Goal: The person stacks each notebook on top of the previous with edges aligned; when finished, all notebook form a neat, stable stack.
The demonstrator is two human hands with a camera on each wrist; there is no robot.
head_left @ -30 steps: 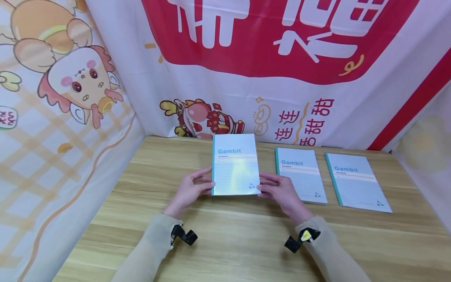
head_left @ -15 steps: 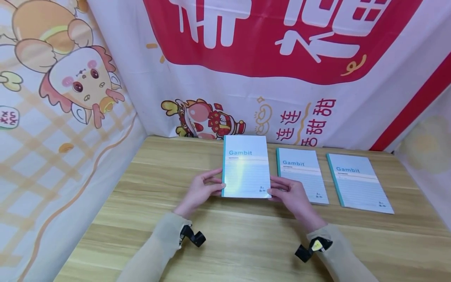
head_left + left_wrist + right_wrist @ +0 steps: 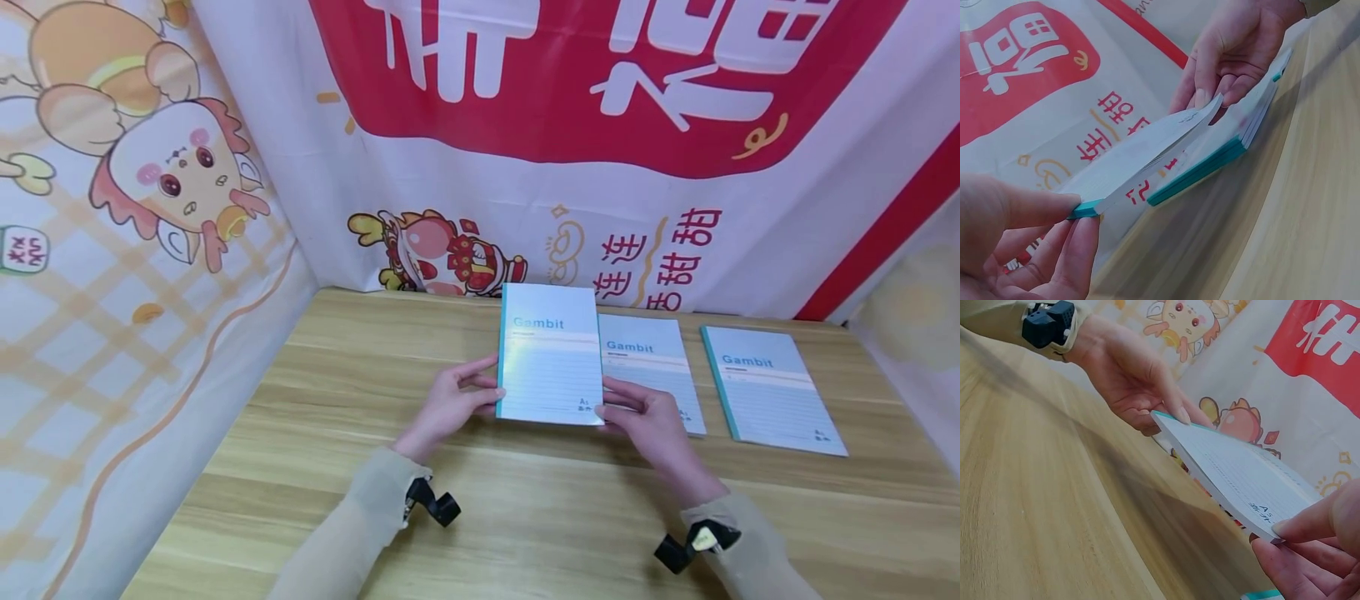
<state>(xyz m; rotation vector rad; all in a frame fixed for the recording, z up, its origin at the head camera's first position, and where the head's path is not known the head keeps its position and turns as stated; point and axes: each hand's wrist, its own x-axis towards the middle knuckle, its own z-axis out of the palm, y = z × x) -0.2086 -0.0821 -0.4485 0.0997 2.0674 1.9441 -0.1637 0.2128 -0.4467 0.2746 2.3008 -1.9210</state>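
Both hands hold a pale blue-and-white Gambit notebook [image 3: 551, 358] level above the table, its teal spine to the left. My left hand [image 3: 453, 404] pinches the spine edge near the lower corner, thumb on top and fingers below, as the left wrist view shows. At the opposite edge my right hand [image 3: 648, 421] pinches the lower right corner the same way. Behind the right hand, a second notebook stack [image 3: 652, 358] is partly covered by the held notebook in the head view; the left wrist view shows several teal spines [image 3: 1197, 172] piled there.
Another Gambit notebook [image 3: 776, 387] lies at the far right of the wooden table [image 3: 525, 517]. A printed white-and-red cloth [image 3: 450, 183] hangs along the table's back edge, and a patterned cloth [image 3: 150, 333] covers the left side.
Both hands have carried the notebook to the right, so that it now overlaps the left edge of the middle notebook stack in the head view. The grip is unchanged.
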